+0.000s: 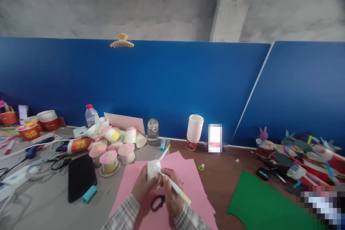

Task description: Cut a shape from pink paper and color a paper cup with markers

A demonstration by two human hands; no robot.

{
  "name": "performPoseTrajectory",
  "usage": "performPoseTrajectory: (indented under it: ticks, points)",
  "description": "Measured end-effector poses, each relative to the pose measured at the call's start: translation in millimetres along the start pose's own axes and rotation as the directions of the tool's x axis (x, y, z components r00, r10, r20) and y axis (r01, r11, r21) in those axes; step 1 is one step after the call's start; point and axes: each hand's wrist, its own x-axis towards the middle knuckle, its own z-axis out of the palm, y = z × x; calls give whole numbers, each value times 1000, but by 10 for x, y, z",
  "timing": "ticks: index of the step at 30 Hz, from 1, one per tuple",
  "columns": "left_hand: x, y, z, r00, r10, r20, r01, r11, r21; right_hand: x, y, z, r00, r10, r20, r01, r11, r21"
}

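Note:
My left hand (pixel 142 184) is wrapped around a small white paper cup (pixel 153 167), tilted above the pink paper sheets (pixel 198 194). A white marker with a pale yellow end (pixel 178 191) is gripped in my right hand (pixel 173 198), its tip at the side of the cup. The fingers of my right hand partly hide the cup's lower side. Between my wrists lies a black loop (pixel 157 203) on the pink paper. Just beyond the cup, a white and yellow marker (pixel 165 152) rests near a light blue one (pixel 162 144).
Decorated paper cups (pixel 108 161) crowd the left, near a black tablet-like slab (pixel 81 178) and glue guns (pixel 33 150). A glass jar (pixel 153 132) and a stack of paper cups (pixel 195 129) stand by the blue partition (pixel 172 90). Green sheet (pixel 269 201) lies right.

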Motion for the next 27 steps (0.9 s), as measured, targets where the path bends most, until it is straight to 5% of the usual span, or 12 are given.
performPoseTrajectory:
  ticks: [15, 27]
  points:
    - [-251, 351, 164, 996, -83, 16, 84, 957, -277, 25, -23, 0, 999, -9, -37, 6, 997, -77]
    - [-180, 243, 109, 999, -45, 3, 45, 970, -239, 9, 23, -5, 999, 30, -18, -31, 997, -75]
